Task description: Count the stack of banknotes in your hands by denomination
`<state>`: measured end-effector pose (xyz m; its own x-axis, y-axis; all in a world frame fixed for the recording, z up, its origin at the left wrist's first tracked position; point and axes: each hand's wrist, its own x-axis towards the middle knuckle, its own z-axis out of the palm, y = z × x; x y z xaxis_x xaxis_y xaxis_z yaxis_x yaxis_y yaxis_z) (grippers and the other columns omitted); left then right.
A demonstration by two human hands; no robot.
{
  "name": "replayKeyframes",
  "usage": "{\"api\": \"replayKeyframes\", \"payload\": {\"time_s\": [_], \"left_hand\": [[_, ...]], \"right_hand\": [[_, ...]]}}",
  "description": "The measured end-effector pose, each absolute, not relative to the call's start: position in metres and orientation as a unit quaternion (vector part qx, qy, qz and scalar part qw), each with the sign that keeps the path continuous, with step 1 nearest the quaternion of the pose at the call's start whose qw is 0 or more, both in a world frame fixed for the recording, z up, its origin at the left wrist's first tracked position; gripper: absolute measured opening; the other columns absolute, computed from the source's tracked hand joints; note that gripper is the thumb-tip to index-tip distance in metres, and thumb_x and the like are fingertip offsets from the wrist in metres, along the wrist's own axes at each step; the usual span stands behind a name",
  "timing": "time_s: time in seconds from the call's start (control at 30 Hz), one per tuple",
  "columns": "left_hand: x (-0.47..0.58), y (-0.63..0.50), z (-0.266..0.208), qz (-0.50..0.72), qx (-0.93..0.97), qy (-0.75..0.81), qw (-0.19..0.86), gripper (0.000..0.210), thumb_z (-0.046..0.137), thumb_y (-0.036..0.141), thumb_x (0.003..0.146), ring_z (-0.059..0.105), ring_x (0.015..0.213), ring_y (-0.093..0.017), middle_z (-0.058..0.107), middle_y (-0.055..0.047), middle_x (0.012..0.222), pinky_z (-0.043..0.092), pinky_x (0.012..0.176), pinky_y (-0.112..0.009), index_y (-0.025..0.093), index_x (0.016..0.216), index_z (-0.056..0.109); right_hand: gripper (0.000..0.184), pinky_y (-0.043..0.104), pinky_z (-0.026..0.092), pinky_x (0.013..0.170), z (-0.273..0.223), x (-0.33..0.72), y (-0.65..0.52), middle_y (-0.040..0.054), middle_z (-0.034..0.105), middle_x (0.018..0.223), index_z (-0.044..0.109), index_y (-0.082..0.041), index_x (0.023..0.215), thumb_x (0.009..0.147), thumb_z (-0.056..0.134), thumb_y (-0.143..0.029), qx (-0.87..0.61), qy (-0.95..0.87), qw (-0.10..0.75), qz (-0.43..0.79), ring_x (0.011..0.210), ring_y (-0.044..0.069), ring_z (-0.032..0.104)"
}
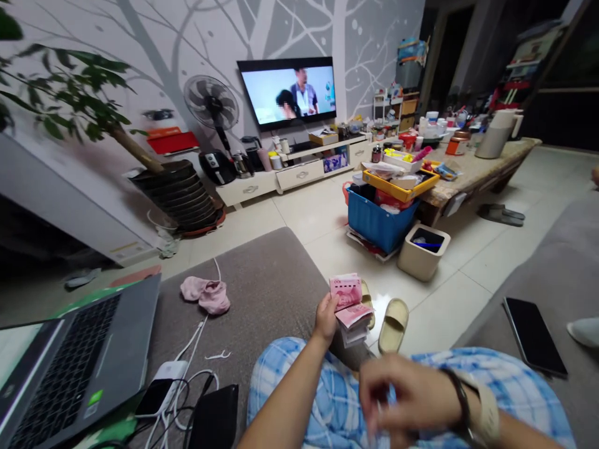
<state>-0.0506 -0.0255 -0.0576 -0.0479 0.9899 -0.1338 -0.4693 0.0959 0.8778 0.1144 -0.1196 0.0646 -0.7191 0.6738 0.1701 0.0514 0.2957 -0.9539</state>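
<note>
Watching through the head view, I find the pink banknotes (pixel 347 297) below and right of the frame's centre, pinched in the left hand (pixel 324 319) with its thumb over their left edge. The right hand (pixel 405 388), blurred at lower right of centre, has curled fingers; I can't tell whether it holds anything. I'd judge the notes very light, limp, easily creased and apt to slide over one another, so I'd take them by an edge, flat between thumb and fingers, layers together.
</note>
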Motion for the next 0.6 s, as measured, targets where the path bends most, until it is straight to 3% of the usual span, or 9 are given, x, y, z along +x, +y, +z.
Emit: {"api": "replayKeyframes", "payload": {"time_s": [0.1, 0.27, 0.4, 0.6], "left_hand": [[-0.041, -0.028, -0.059, 0.574, 0.321, 0.41, 0.632, 0.028, 0.07, 0.037, 0.063, 0.061, 0.062, -0.015, 0.066, -0.002, 0.068, 0.046, 0.067, -0.028, 0.015, 0.075, 0.06], [-0.027, -0.03, -0.072, 0.524, 0.318, 0.395, 0.684, 0.039, 0.072, 0.037, 0.061, 0.064, 0.072, -0.02, 0.069, -0.007, 0.08, 0.047, 0.073, -0.034, 0.014, 0.091, 0.062], [-0.018, -0.029, -0.084, 0.512, 0.325, 0.404, 0.685, 0.037, 0.072, 0.033, 0.061, 0.064, 0.077, -0.021, 0.07, -0.008, 0.087, 0.047, 0.077, -0.034, 0.014, 0.091, 0.062], [-0.018, -0.027, -0.087, 0.514, 0.31, 0.414, 0.684, 0.038, 0.074, 0.029, 0.059, 0.064, 0.081, -0.022, 0.069, -0.008, 0.091, 0.046, 0.081, -0.037, 0.014, 0.092, 0.062]], "right_hand": [[0.02, 0.024, 0.038, 0.054, 0.045, 0.129, -0.074, -0.0013, 0.056, 0.062, 0.061, -0.018, 0.07, 0.078, 0.062, -0.036, -0.351, -0.712, 0.321, 0.516, 0.059, 0.012, 0.05], [0.024, 0.025, 0.037, 0.056, -0.026, 0.151, -0.017, -0.0009, 0.057, 0.064, 0.058, -0.017, 0.071, 0.072, 0.064, -0.04, -0.499, -0.576, 0.454, 0.462, 0.06, 0.013, 0.049], [0.029, 0.025, 0.037, 0.052, -0.064, 0.15, -0.02, -0.0025, 0.055, 0.061, 0.054, -0.018, 0.078, 0.072, 0.061, -0.046, -0.535, -0.472, 0.499, 0.491, 0.055, 0.012, 0.047], [0.026, 0.025, 0.038, 0.057, -0.065, 0.144, -0.025, -0.0016, 0.054, 0.063, 0.053, -0.019, 0.069, 0.072, 0.062, -0.043, -0.499, -0.496, 0.497, 0.508, 0.06, 0.013, 0.049]]}}
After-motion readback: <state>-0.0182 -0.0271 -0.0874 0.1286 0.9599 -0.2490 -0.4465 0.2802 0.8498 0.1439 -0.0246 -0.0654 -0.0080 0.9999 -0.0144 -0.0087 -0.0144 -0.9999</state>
